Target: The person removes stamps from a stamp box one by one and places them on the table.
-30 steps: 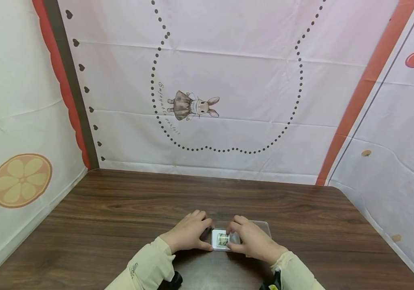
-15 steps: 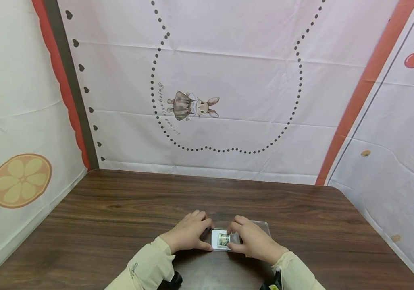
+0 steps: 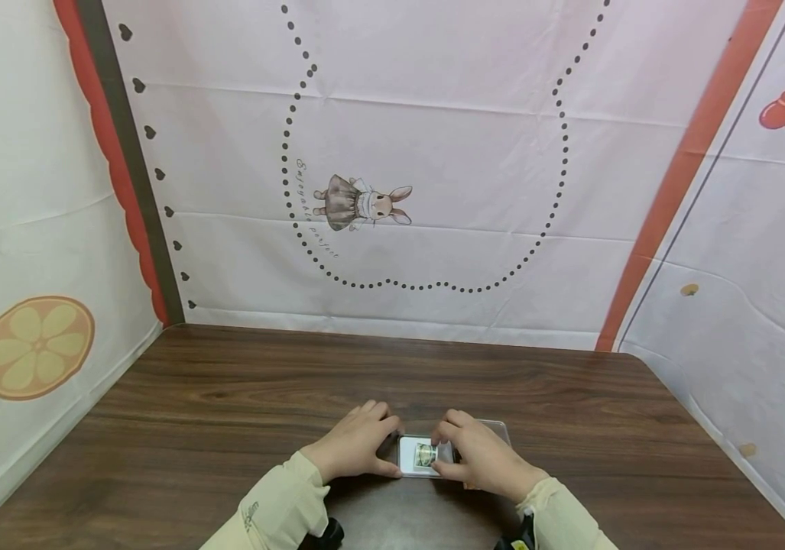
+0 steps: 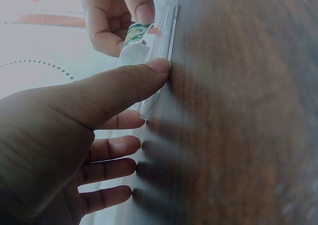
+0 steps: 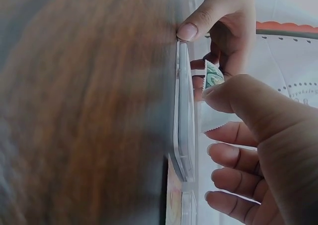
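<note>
We face a white cloth backdrop (image 3: 461, 153) with a printed rabbit, standing at twelve o'clock beyond a dark wood-grain table (image 3: 158, 428). Two pale sleeves (image 3: 289, 493) reach in from seven and five o'clock. Our left hand (image 3: 354, 443) sits at the case's nine o'clock, thumb and forefinger gripping its end while the other fingers reach out apart. Our right hand (image 3: 480, 457) sits at its three o'clock, thumb and forefinger clamped on the stamp, the remaining fingers bent. The clear case (image 3: 407, 449), white inside, lies flat near the table's six o'clock, between both hands. A second clear piece (image 3: 500, 428) shows at its two o'clock, partly hidden. The green-printed stamp (image 3: 424, 456), bowed in the pinch, is above the case; we cannot tell whether it touches.
</note>
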Available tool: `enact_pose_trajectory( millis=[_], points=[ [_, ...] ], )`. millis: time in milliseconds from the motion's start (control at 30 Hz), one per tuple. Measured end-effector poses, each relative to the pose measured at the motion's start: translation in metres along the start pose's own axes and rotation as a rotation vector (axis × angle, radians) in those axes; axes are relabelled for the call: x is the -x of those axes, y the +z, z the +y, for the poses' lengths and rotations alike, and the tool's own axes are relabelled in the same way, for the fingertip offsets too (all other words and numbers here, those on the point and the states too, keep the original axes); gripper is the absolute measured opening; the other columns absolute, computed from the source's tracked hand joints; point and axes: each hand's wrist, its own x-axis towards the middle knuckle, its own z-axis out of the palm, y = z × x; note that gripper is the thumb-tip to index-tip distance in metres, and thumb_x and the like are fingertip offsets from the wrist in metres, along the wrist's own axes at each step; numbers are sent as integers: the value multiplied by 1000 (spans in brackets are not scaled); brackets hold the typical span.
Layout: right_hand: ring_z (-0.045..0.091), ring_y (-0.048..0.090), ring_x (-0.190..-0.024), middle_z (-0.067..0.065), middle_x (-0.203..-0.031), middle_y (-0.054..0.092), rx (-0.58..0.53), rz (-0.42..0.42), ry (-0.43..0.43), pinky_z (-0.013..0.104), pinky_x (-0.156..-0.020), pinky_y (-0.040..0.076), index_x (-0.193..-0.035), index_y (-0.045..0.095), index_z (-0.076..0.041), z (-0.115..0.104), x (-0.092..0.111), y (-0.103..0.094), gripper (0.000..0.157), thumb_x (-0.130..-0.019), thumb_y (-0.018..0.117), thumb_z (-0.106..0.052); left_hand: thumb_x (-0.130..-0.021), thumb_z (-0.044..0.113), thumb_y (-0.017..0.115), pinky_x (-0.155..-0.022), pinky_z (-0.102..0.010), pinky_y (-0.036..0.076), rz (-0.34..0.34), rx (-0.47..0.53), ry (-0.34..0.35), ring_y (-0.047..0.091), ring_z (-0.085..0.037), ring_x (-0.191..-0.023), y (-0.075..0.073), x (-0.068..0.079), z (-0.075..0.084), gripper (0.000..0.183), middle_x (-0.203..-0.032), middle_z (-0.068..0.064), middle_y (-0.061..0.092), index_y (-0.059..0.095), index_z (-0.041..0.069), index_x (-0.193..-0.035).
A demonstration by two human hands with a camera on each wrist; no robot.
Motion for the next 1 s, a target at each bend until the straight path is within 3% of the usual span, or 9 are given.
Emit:
enact_pose_trajectory(
  millis=[1000],
  points=[
    [0, 40, -74, -7, -92, 50, -33, -15, 18, 17, -64, 41, -92, 59, -22, 1, 3, -6, 17, -82, 61, -35, -70, 56, 66, -77, -27, 36, -15, 11, -7, 38, -6, -84, 2, -3, -2, 50, -95, 9, 47, 57, 24, -107]
  ],
)
